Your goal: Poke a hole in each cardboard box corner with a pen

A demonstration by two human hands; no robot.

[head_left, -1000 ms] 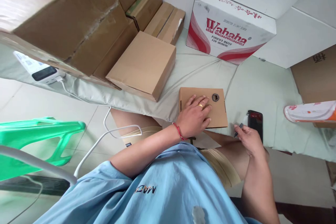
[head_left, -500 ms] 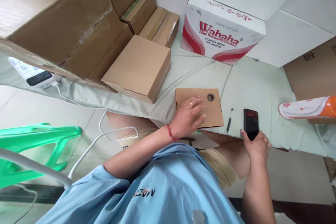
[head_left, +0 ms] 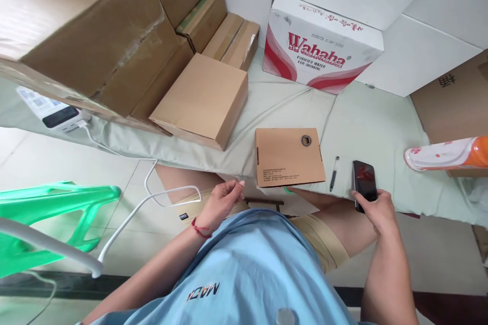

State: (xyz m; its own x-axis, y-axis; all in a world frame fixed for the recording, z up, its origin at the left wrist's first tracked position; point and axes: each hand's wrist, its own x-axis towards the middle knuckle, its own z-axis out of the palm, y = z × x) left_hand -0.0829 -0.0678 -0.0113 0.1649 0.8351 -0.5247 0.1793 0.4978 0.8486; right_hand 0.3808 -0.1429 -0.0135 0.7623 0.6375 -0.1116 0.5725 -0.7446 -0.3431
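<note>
My left hand, with a red string on its wrist, hovers over my lap left of a small brown cardboard box. Its fingers are curled in with the thumb against them, and nothing shows in them. The box lies flat at the table's front edge, with small print and a dark round mark on top. My right hand grips the lower end of a black smartphone between thumb and fingers. The phone's near end sticks out at the table edge, screen up. Between box and phone lies a pen.
Brown cartons are stacked at the left. A Wahaha water carton stands at the back, and an orange-and-white cylinder lies at the right. A white cable hangs near a green stool.
My left hand has come off the box and drawn back left over my lap, uncovering the print. The phone has shifted slightly toward me in my right hand.
</note>
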